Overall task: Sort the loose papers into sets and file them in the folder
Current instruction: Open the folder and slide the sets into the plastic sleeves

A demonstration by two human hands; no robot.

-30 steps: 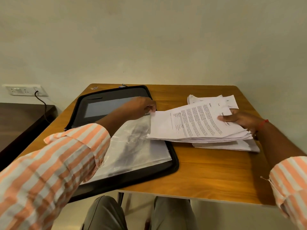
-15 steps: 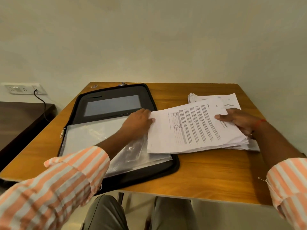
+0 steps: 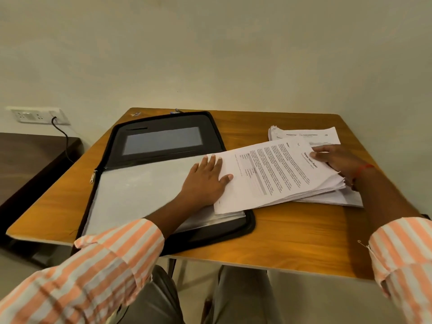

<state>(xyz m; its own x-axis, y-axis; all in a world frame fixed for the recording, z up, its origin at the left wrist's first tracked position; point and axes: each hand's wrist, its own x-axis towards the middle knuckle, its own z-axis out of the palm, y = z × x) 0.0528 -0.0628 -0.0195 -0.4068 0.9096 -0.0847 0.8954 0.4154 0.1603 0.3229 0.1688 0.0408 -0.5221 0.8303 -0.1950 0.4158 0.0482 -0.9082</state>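
The stack (image 3: pixel 268 174), overlapping the folder (image 3: pixel 163 121) at 3 o'clock, is gripped by the right hand (image 3: pixel 339 160) and should be squared before filing. The sleeve (image 3: pixel 140 190) is pinned by the left hand (image 3: pixel 205 181), fingers straight and flat.

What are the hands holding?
The right hand grips the stack of white printed papers by its right end; the left hand lies flat on its left edge.
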